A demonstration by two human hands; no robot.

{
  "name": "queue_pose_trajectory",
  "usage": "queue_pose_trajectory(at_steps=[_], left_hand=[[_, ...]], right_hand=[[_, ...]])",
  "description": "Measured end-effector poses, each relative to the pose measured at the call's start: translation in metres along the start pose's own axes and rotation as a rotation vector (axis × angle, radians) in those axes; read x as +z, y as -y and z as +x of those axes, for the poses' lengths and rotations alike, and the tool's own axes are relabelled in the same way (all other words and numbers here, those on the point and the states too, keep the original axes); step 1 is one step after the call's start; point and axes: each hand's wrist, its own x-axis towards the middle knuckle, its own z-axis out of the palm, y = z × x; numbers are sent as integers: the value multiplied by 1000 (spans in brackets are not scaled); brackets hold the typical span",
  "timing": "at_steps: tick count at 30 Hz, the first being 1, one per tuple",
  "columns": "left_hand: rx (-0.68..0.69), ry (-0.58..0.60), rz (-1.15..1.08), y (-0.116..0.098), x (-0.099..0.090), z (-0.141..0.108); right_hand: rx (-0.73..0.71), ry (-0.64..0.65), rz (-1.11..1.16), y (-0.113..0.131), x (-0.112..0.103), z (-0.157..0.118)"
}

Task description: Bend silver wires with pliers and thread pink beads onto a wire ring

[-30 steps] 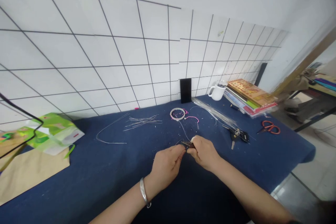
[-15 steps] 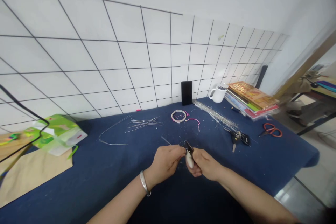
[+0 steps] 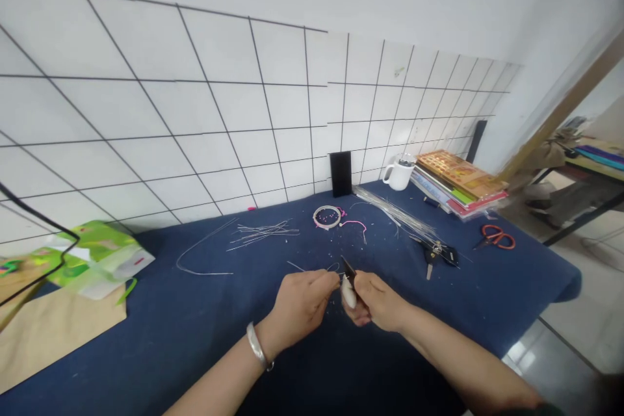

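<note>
Pinched between the fingers of my left hand [image 3: 305, 305] is a thin wire [image 3: 296, 266], its end sticking out to the upper left and a small loop showing above the fingertips. My right hand [image 3: 383, 302] is wrapped round a dark-tipped tool with a pale handle [image 3: 349, 292], which looks like pliers. The tool's dark tip points up and left, close beside my left fingertips. Beyond the hands lies a round ring [image 3: 326, 217] with small pink beads inside and a pink cord [image 3: 354, 222] at its right.
Loose wires [image 3: 263, 233] and a long wire bundle [image 3: 397, 211] lie on the blue cloth [image 3: 195, 325]. Keys [image 3: 429, 266], red-handled scissors [image 3: 498, 237], a white mug [image 3: 400, 173] and stacked booklets [image 3: 461, 182] are at the right. Brown paper [image 3: 63, 331] lies at the left.
The view has shifted slightly, so the table items appear further left. Both hands keep their holds; the tool's dark tip stands a little further clear of my left fingertips.
</note>
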Motion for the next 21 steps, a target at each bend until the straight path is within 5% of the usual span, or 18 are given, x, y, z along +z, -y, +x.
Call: queue_pose_trajectory(at_steps=[3,5,8,10,13,15,17,21], left_hand=[[-92,0,-105,-5,-2,-4],[-166,55,-313,-17,-5,-8],[-130,192,-514,-35,-11,-12],[-136,104,-485,-39,-12,-11],[-195,-227,-328,-30,-8,-8],[-177,-397,-237,-21,-4,-7],[-155,-434,-205,-13,1,-5],[-226,-271,-326,-8,11,-3]], right_hand=[[26,-228,-257,-6,-23,3],[117,-599,-523,-9,-50,2],[98,-869,-518,-8,-76,-5],[7,-664,-269,-5,-71,-8],[8,-187,179,-1,-44,-7],[32,-20,384,-1,-27,-3],[54,47,509,-3,-17,-1],[98,101,643,-10,-9,3]])
